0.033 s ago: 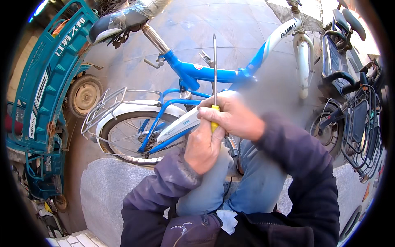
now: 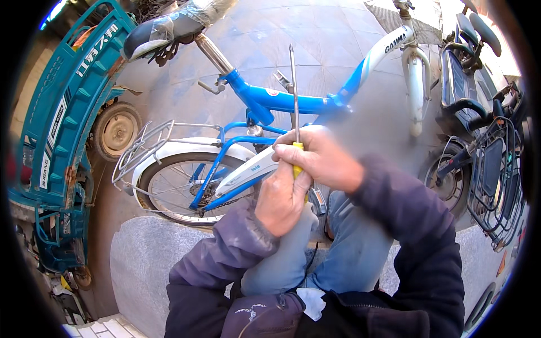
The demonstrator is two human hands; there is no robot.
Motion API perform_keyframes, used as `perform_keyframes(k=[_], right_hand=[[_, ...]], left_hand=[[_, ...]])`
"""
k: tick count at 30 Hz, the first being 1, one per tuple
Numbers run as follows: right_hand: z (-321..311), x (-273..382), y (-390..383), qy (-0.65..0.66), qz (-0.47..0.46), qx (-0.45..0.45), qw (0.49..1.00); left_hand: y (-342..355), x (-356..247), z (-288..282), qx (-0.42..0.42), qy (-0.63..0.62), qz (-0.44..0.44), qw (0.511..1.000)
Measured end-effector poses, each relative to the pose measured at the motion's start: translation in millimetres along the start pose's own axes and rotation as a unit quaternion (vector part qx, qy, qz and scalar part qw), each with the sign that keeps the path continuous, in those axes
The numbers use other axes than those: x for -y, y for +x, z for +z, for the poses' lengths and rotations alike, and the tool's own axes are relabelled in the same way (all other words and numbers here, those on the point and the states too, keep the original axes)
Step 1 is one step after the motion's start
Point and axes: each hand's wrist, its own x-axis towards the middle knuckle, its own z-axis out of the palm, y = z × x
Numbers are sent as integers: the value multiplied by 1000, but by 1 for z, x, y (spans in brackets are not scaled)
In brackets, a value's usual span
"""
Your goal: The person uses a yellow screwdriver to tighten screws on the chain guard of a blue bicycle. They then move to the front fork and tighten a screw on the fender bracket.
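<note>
A screwdriver (image 2: 296, 98) with a long metal shaft and a yellow handle points up and away from me, close to vertical in the head view. My right hand (image 2: 326, 160) is closed round the upper handle, its thumb lying across the yellow part. Just below, my left hand (image 2: 280, 203) wraps the handle's lower end, and the two hands touch. Both are above my knees. Beyond them stands a blue and white folding bicycle (image 2: 293, 102); the shaft crosses in front of its frame tube. My hands hide part of the bicycle's middle.
A teal cargo tricycle (image 2: 59, 121) stands at the left. The bicycle's rear wheel (image 2: 169, 188) and wire rack (image 2: 143, 149) are near my left arm. At the right is a dark electric scooter (image 2: 479, 158) with a wire basket. A grey speckled slab (image 2: 143, 265) lies below me.
The screwdriver has tilted slightly, its tip a little to the left and its handle a little to the right. My left hand has shifted slightly right; both hands keep their hold.
</note>
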Motion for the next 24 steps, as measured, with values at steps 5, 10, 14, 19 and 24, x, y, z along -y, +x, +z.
perform_keyframes(k=[5,10,14,19,24], right_hand=[[-7,1,0,38,0,-114,993],[-17,1,-3,91,4,-138,986],[-28,-7,-3,126,55,-129,982],[-34,-7,-1,140,66,-97,983],[-43,-11,-2,132,44,-127,982]], left_hand=[[20,-1,-4,13,23,35,999],[40,11,-32,-83,114,82,987],[76,28,-70,-210,242,86,943],[130,80,-116,-209,413,127,877],[143,115,-119,-178,417,75,888]])
